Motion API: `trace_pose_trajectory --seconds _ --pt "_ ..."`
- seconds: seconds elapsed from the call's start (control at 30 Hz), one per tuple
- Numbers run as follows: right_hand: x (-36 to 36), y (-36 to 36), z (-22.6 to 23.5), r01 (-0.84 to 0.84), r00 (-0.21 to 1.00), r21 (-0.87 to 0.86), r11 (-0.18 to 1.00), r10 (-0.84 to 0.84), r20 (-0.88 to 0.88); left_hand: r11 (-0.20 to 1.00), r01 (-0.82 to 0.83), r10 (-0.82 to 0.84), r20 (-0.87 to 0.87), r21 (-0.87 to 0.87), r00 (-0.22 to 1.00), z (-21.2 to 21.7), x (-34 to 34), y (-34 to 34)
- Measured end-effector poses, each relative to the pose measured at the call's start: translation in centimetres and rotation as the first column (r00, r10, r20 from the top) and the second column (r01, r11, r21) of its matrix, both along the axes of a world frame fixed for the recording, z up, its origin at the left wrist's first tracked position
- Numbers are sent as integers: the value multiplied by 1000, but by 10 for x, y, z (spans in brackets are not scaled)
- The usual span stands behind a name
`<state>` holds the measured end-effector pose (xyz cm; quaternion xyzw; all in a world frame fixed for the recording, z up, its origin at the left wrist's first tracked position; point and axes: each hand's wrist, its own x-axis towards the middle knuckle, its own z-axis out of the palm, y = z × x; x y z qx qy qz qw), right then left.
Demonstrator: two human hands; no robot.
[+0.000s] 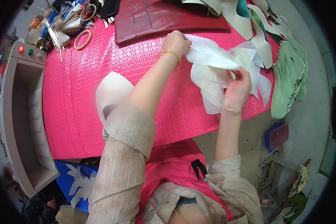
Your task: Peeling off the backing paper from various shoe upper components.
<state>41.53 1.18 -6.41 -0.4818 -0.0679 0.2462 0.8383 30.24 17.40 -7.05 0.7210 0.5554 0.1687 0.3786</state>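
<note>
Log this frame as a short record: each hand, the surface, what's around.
Left hand: fingertips at the upper-left corner of the white sheets; exact grip unclear
Right hand: pinching a raised sheet edge
Surface: pink table cover
Left of sheets: pale curved piece, partly behind the left arm
Far side: dark red slab
Right edge: green pieces

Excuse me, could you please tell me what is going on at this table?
A person in a pink apron is handling thin white sheets on the pink table. The left grip pinches a far corner; the right grip, slightly blurred, is at a raised edge. A cream curved piece lies left of the left forearm, and pale green pieces are bunched at the table's right edge.
</note>
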Motion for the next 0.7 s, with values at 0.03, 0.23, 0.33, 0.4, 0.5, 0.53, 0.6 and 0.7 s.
trace_pose_trajectory --seconds 0.03,0.23,0.33,0.4,0.5,0.53,0.6,0.7 --pt "7 -8 2 -7 998 6 1000 7 -63 998 19 -17 -26 65 1000 -3 3 -3" --pt "13 -2 -17 -229 973 -104 968 228 -24 665 213 -210 -94 716 973 29 -3 -41" --pt "10 -1 -13 -280 950 -192 941 300 84 538 572 -412 -399 619 819 16 -20 -84" --pt "35 -5 -13 -139 966 -204 969 178 187 639 675 -484 -488 369 726 10 -18 -92" --pt "90 -30 36 118 992 -136 984 -112 52 686 671 -488 -507 281 711 10 -23 -94" --pt "127 -63 57 131 923 -74 989 -95 374 684 667 -487 -496 296 719 13 -13 -97" --pt "172 -90 99 -38 766 -303 952 222 603 738 658 -581 -356 150 732 13 -4 -78" --pt "97 -71 144 5 431 -771 637 694 577 879 458 -391 354 -130 850 38 -13 -37"
